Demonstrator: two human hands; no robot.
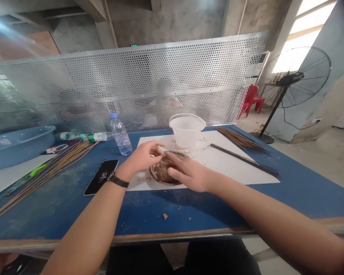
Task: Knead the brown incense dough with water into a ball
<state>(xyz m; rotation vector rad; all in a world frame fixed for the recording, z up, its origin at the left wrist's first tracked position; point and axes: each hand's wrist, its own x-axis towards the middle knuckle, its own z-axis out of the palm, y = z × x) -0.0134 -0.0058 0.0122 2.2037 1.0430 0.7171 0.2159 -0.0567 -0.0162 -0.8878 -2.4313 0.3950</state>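
Observation:
A round brown dish with brown, crumbly material in it sits on a white board. My left hand is over its left side, fingers bent and apart, with nothing visible in them. From the right, my right hand reaches across the dish with its fingers stretched out and thumb apart. Its fingertips are over the material; whether they touch it I cannot tell. Behind the dish stands a white plastic bucket. Brown crumbs are scattered around the dish, and a larger flake lies on the blue table.
A phone and a water bottle are left of the board. Further left are thin brown sticks and a blue basin. On the right lie a dark bar and more sticks. A perforated metal screen stands behind.

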